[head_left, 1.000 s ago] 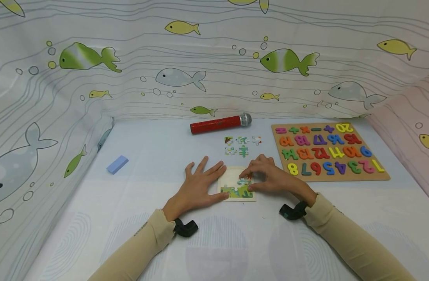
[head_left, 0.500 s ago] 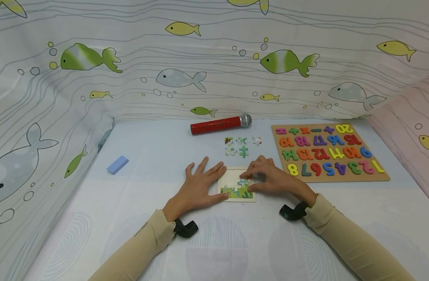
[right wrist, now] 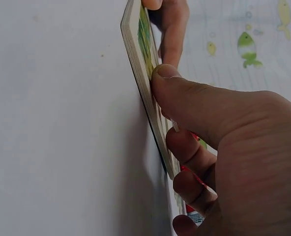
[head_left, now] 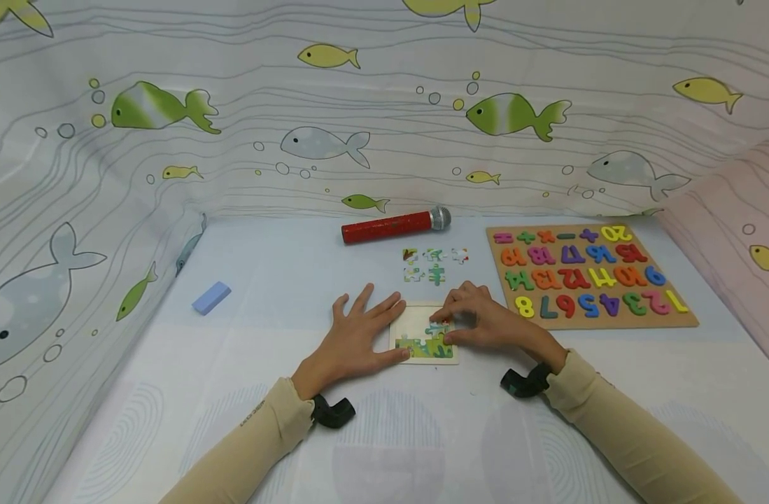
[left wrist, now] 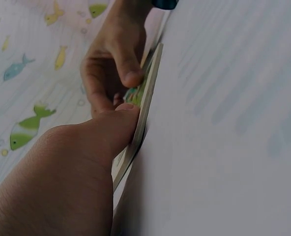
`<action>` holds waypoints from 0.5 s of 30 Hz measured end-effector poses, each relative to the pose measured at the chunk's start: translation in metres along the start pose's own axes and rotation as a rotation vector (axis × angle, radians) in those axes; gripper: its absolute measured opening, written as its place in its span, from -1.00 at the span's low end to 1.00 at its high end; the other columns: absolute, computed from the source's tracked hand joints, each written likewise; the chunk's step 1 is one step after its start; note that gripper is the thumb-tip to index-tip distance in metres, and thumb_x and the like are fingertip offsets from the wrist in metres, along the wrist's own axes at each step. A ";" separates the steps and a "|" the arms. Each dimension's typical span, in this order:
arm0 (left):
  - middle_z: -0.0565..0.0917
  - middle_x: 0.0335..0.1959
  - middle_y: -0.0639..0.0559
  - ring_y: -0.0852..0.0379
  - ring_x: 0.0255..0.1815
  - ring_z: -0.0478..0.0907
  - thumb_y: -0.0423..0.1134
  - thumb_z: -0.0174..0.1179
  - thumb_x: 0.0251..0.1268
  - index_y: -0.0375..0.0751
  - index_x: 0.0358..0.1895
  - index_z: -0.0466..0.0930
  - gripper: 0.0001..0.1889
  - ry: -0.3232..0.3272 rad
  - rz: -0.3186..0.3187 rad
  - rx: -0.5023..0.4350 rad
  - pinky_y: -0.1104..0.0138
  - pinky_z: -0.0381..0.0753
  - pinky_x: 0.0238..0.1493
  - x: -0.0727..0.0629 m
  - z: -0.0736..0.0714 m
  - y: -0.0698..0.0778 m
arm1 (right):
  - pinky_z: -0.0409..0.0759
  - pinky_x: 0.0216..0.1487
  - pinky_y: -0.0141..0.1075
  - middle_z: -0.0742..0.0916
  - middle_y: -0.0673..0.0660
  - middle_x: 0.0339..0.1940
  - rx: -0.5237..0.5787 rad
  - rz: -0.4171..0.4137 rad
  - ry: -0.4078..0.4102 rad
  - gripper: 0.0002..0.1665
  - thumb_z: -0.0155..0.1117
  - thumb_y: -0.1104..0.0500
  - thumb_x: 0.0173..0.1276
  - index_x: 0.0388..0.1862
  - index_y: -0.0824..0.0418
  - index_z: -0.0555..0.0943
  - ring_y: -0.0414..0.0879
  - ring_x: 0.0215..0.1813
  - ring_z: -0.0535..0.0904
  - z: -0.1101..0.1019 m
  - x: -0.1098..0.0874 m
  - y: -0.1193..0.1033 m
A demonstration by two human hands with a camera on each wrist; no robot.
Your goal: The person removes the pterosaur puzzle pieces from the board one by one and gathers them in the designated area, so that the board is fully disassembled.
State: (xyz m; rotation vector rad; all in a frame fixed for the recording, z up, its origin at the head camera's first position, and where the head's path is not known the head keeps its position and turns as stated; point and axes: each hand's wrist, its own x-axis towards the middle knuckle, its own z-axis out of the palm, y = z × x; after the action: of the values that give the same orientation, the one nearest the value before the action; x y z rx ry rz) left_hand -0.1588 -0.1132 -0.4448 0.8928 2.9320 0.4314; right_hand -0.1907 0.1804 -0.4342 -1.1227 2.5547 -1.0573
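Observation:
A small square wooden puzzle tray (head_left: 415, 315) lies in front of me in the head view, with green pieces (head_left: 429, 346) along its near row. My left hand (head_left: 359, 336) is spread flat at the tray's left side, its thumb resting on the near left corner. Over the tray's right side, my right hand (head_left: 485, 316) has thumb and index finger bent around a jigsaw piece (head_left: 438, 327), just above the green row. In the right wrist view, a thin pale piece edge (right wrist: 174, 126) shows between thumb and index fingertip. My palm hides the tray's right rim.
Several loose jigsaw pieces (head_left: 436, 274) lie in two rows beyond the tray. Behind them is a red toy microphone (head_left: 390, 227). A number board (head_left: 611, 322) with coloured numerals stands close to the right hand. A blue block (head_left: 211, 298) lies at the left.
Both hands keep nearly the same place. The right thumb and fingertips shift only slightly over the piece, and its red part shows less than a second ago.

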 end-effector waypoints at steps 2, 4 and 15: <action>0.11 0.66 0.27 -0.22 0.72 -0.18 0.49 0.01 0.28 0.21 0.63 0.09 -0.09 -0.002 0.001 -0.002 -0.38 -0.21 0.47 0.000 0.000 0.000 | 0.07 -0.05 -0.12 0.70 -0.11 -0.14 0.000 0.000 -0.002 -0.59 0.56 0.05 0.23 0.07 -0.01 0.78 -0.17 -0.07 0.31 0.000 0.000 0.000; 0.11 0.66 0.27 -0.22 0.72 -0.18 0.49 0.01 0.28 0.21 0.63 0.09 -0.09 0.000 0.001 0.000 -0.38 -0.20 0.47 0.000 0.000 0.000 | 0.07 -0.06 -0.12 0.69 -0.11 -0.15 -0.001 -0.002 -0.001 -0.60 0.56 0.05 0.23 0.07 -0.01 0.78 -0.16 -0.07 0.31 0.001 0.000 0.000; 0.11 0.66 0.28 -0.22 0.72 -0.16 0.49 -0.01 0.27 0.22 0.63 0.09 -0.10 0.004 -0.002 0.013 -0.38 -0.18 0.46 0.000 0.001 0.000 | 0.07 -0.07 -0.12 0.70 -0.14 -0.15 0.016 0.004 0.023 -0.61 0.55 0.07 0.23 0.06 -0.05 0.78 -0.17 -0.08 0.31 0.001 0.000 0.001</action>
State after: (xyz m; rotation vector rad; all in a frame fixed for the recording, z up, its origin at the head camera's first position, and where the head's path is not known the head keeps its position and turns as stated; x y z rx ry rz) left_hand -0.1587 -0.1128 -0.4461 0.8919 2.9421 0.4151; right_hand -0.1913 0.1805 -0.4359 -1.1078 2.5604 -1.0946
